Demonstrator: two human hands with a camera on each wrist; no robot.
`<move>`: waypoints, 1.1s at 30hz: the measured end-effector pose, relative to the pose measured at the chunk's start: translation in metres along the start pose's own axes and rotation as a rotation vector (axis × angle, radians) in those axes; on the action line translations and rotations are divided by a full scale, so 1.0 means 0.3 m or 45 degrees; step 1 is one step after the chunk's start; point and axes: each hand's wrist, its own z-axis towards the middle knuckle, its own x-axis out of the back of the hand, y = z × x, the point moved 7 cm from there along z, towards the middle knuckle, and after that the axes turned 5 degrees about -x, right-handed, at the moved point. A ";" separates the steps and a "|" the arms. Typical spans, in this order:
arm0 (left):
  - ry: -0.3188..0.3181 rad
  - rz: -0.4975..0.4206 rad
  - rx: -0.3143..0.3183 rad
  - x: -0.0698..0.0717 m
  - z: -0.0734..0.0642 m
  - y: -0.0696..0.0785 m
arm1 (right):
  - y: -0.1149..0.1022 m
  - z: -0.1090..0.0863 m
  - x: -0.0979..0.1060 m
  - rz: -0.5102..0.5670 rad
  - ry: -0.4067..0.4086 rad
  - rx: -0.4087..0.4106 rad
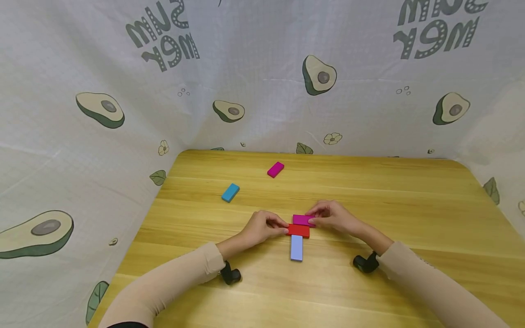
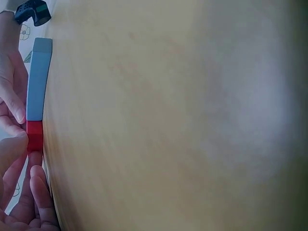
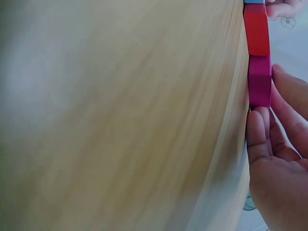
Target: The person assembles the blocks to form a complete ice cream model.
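My left hand (image 1: 259,228) pinches the left end of a red block (image 1: 299,231) lying flat on the table. Just behind it lies a magenta block (image 1: 301,219), whose right end my right hand (image 1: 335,217) grips between thumb and fingers. In front of the red block a light blue block (image 1: 296,248) points toward me, its far end up against the red one. The right wrist view shows the magenta block (image 3: 260,82) side against side with the red block (image 3: 257,30). In the left wrist view, the thumb sits at the edge of the red block (image 2: 34,135).
A blue block (image 1: 230,192) lies farther back on the left of the wooden table (image 1: 389,196). Another magenta block (image 1: 275,169) is near the back edge. A white curtain (image 1: 270,54) with avocado prints hangs behind the table and along its sides.
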 end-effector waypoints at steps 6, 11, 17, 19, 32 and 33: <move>0.001 0.014 0.011 -0.003 0.000 -0.004 | -0.012 0.003 -0.011 0.015 -0.004 0.010; 0.004 0.021 -0.001 0.000 0.000 -0.002 | -0.021 0.002 -0.015 0.014 0.005 0.014; -0.002 0.013 -0.011 0.000 -0.001 -0.003 | -0.029 0.003 -0.018 0.038 -0.001 0.014; -0.003 0.013 -0.013 -0.001 -0.001 -0.004 | -0.029 0.005 -0.020 0.043 -0.004 0.013; -0.007 0.015 -0.021 -0.002 -0.001 0.001 | -0.024 0.018 -0.032 0.036 -0.007 0.019; -0.007 0.017 -0.020 -0.002 0.000 0.001 | -0.023 0.019 -0.032 0.040 -0.008 0.019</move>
